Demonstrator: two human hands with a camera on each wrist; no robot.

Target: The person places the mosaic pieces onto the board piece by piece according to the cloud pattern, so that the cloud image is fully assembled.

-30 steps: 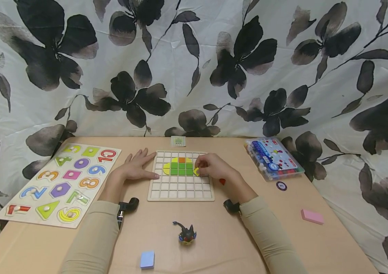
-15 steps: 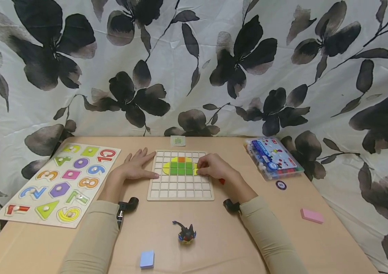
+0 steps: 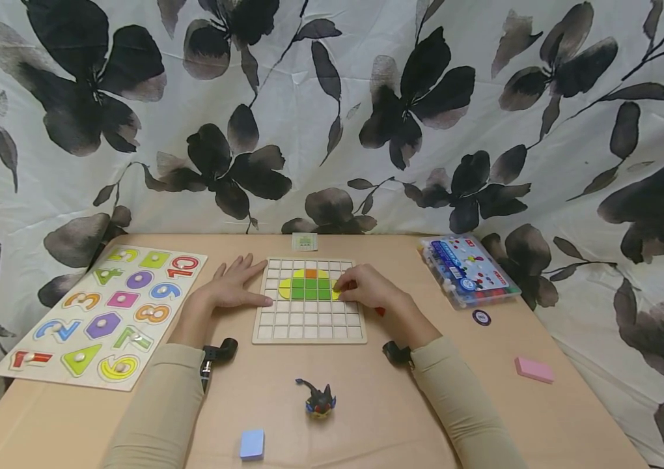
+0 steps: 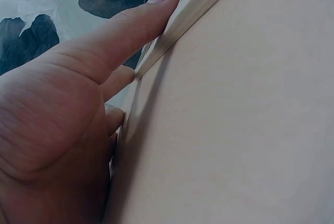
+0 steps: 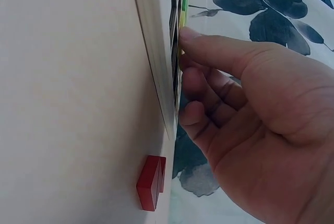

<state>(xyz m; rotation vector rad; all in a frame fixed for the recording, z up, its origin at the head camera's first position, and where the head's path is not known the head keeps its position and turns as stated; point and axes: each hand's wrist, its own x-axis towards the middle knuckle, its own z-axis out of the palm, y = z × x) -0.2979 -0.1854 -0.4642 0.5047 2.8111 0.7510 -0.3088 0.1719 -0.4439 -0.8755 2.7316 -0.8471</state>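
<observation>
A wooden grid board (image 3: pixel 308 326) lies mid-table with green, yellow and orange pieces (image 3: pixel 308 286) in its upper rows. My right hand (image 3: pixel 348 285) is at the right end of that shape, thumb and curled fingers on a yellow piece (image 3: pixel 335 295) that lies low in the grid. In the right wrist view the thumb of the right hand (image 5: pixel 209 51) presses against the coloured edge above the board (image 5: pixel 156 67). My left hand (image 3: pixel 238 281) rests flat beside the board's left edge, thumb (image 4: pixel 130 20) along the rim (image 4: pixel 193 15). A red piece (image 3: pixel 380 311) (image 5: pixel 151 182) lies by my right wrist.
A number puzzle (image 3: pixel 103 312) fills the left side. A plastic box (image 3: pixel 468 270) and a round token (image 3: pixel 481 317) sit at the right, a pink block (image 3: pixel 534 370) nearer. A toy figure (image 3: pixel 319 398) and a blue block (image 3: pixel 252 444) lie in front.
The yellow piece, held tilted at the board a second ago, has gone down into the grid under my right fingers. My left hand has stayed still.
</observation>
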